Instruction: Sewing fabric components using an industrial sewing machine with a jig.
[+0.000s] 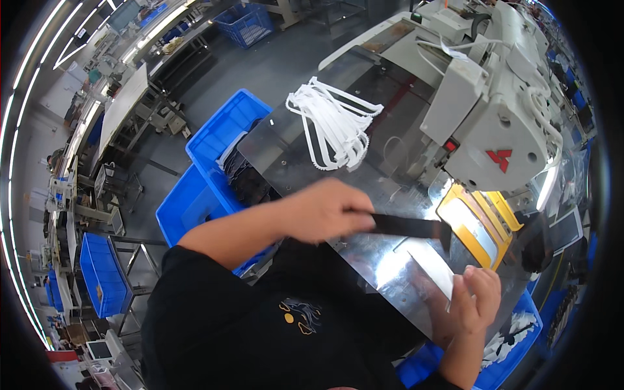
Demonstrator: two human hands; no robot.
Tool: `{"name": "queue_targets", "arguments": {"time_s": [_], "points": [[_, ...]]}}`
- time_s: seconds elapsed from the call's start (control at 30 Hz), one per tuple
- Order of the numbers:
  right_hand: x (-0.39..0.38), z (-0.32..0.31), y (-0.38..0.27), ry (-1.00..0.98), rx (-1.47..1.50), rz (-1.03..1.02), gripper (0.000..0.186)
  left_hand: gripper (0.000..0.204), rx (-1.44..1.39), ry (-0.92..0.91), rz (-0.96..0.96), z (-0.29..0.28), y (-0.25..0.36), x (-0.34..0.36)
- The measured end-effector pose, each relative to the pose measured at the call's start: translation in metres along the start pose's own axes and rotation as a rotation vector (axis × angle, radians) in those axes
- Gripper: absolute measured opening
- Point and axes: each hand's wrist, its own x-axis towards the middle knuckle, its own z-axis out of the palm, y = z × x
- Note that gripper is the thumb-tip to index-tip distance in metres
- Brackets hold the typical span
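Note:
My left hand is blurred and closed on a dark flat strip, held over the shiny metal plate of a sewing machine. My right hand, lower right, has curled fingers gripping the lower end of a white flat strip. A yellow slotted template lies beneath the machine head, just beyond the dark strip. A pile of white narrow looped strips rests on the plate's far left part.
Blue bins with dark pieces stand left of the plate; another bin with white pieces is at lower right. Further left are a blue crate on a stand and long workbenches. A blue basket sits on the floor behind.

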Motion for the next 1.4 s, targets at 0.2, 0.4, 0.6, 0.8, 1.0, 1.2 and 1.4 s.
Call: {"name": "queue_targets", "arguments": {"time_s": [0.2,0.4,0.6,0.8,1.0,1.2,1.4], "points": [[-0.016,0.006,0.025,0.061,0.004,0.212,0.026,0.024,-0.231,0.866,0.004,-0.14,-0.085,-0.066],[-0.011,0.011,0.025,0.028,0.037,0.22,0.022,0.039,0.413,1.294,-0.408,-0.295,-0.255,-0.149],[-0.006,0.021,0.026,0.023,0.017,0.249,0.022,0.03,0.547,1.174,-0.176,-0.193,-0.174,-0.051],[-0.002,0.025,0.025,-0.01,0.043,0.277,0.017,0.03,0.8,0.622,0.387,-0.069,-0.071,0.03],[-0.008,0.028,0.032,-0.037,0.078,0.298,0.015,0.026,0.961,0.509,0.363,-0.034,-0.064,0.049],[-0.009,0.027,0.033,-0.065,0.109,0.327,0.014,0.025,0.894,0.689,0.482,-0.034,-0.068,0.056],[-0.007,0.027,0.033,-0.09,0.137,0.316,0.014,0.017,1.022,0.73,0.403,-0.058,-0.078,0.073]]}}
